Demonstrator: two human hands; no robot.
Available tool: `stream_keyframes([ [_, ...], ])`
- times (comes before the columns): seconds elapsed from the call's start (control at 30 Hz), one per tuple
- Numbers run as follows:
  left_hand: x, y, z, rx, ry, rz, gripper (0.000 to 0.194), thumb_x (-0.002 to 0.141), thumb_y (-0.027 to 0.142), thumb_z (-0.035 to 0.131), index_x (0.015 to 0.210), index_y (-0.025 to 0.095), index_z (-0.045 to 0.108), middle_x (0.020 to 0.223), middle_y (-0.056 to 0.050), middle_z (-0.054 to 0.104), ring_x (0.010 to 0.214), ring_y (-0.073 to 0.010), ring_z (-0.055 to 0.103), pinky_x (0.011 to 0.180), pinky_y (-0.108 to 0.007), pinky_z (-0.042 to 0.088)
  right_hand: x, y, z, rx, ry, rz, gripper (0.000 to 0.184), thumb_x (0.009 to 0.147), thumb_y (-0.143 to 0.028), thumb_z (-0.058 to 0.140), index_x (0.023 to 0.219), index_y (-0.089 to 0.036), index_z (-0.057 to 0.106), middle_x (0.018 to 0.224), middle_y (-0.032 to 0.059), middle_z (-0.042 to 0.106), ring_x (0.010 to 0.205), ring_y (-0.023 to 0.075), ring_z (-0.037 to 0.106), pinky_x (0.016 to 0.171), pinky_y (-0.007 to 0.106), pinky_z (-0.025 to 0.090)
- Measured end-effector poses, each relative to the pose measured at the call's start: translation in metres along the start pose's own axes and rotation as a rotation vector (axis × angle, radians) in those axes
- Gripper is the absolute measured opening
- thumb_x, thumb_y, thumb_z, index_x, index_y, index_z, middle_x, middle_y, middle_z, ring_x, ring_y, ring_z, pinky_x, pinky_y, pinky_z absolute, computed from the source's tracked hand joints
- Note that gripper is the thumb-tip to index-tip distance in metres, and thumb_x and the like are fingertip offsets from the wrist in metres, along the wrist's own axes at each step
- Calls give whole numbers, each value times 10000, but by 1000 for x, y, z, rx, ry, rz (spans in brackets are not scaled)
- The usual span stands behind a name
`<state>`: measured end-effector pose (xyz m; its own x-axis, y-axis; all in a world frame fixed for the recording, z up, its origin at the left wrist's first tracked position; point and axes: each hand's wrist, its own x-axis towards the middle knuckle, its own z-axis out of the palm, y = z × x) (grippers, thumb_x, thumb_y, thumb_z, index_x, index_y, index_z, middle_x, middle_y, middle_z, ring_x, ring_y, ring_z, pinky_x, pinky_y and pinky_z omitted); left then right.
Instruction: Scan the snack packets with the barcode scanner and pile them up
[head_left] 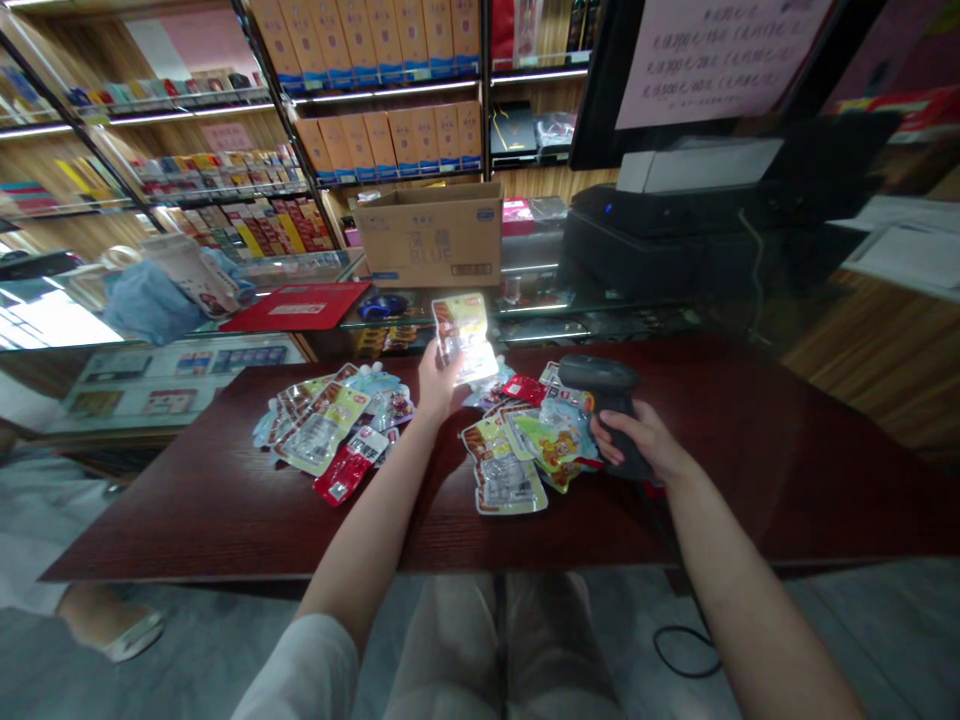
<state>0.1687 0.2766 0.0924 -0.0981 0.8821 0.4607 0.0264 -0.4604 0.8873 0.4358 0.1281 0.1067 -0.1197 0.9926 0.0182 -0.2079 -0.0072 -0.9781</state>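
Observation:
My left hand [439,382] is closed on the lower left edge of a yellow and white snack packet [463,335], held up off the table and brightly lit. In my right hand [637,438] is a dark handheld barcode scanner [598,376], its head turned left towards the packet. Between my hands a pile of snack packets [510,480] lies on the table, with yellow, green, blue and red wrappers. Another heap of packets [322,425] spreads to the left of my left forearm, a red packet [346,475] at its front.
A dark red wooden table [225,520] stands before me. Behind it are a glass counter, a cardboard box [427,240], a red folder [300,305] and a black printer-like machine [675,225]. The scanner's cable [686,640] hangs to the floor. Another person's leg and shoe [135,635] show at left.

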Motion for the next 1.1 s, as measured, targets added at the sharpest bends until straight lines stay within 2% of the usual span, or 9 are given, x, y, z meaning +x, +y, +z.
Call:
stream_keyframes([
  [0.23, -1, 4, -2, 10, -22, -6, 400, 774, 317, 633, 1131, 147, 571, 1071, -92, 701, 963, -209, 666, 899, -358, 528, 0, -1, -3, 22, -13, -22, 297, 774, -378, 701, 706, -189, 483, 560, -33, 509, 357, 68, 412, 359, 228, 342],
  [0.37, 3, 11, -13, 95, -77, 0, 423, 777, 308, 618, 1165, 151, 560, 1096, -91, 694, 998, -210, 658, 924, -360, 510, 1, -2, -3, 41, -4, -31, 309, 768, -389, 706, 686, -193, 482, 560, -26, 506, 359, 69, 396, 349, 233, 339],
  [0.5, 8, 18, -40, 205, -91, -25, 411, 748, 298, 614, 1123, 131, 592, 1033, -97, 707, 945, -224, 665, 891, -368, 515, 0, -3, -3, 49, 10, -35, 321, 759, -399, 712, 684, -196, 475, 554, -27, 498, 356, 69, 384, 346, 236, 333],
  [0.63, 3, 20, -84, 421, -58, -30, 424, 735, 331, 627, 1114, 142, 606, 1024, -96, 710, 939, -242, 663, 885, -381, 507, 0, -3, -3, 62, -1, -33, 308, 755, -400, 712, 695, -200, 486, 554, -28, 493, 357, 74, 385, 352, 243, 329],
  [0.8, -12, 20, -133, 679, 0, -137, 481, 755, 378, 609, 1168, 132, 589, 1006, -116, 712, 876, -260, 672, 829, -392, 515, 0, 0, -4, 46, -43, -24, 269, 788, -400, 676, 720, -208, 501, 571, -29, 492, 366, 78, 375, 361, 250, 333],
  [0.93, -21, 19, -154, 864, 31, -91, 425, 760, 354, 602, 1136, 158, 621, 1065, -122, 703, 979, -287, 652, 910, -412, 482, 1, 6, -2, 33, -53, -39, 306, 782, -422, 677, 673, -203, 492, 558, -24, 482, 355, 78, 368, 350, 252, 320],
  [1.1, -32, 18, -163, 1079, 102, -23, 448, 811, 323, 541, 1218, 141, 582, 1205, -175, 632, 1138, -328, 573, 995, -458, 427, 4, 10, -2, 7, -66, -37, 342, 796, -442, 659, 637, -201, 474, 536, -22, 464, 349, 80, 361, 338, 252, 308],
])
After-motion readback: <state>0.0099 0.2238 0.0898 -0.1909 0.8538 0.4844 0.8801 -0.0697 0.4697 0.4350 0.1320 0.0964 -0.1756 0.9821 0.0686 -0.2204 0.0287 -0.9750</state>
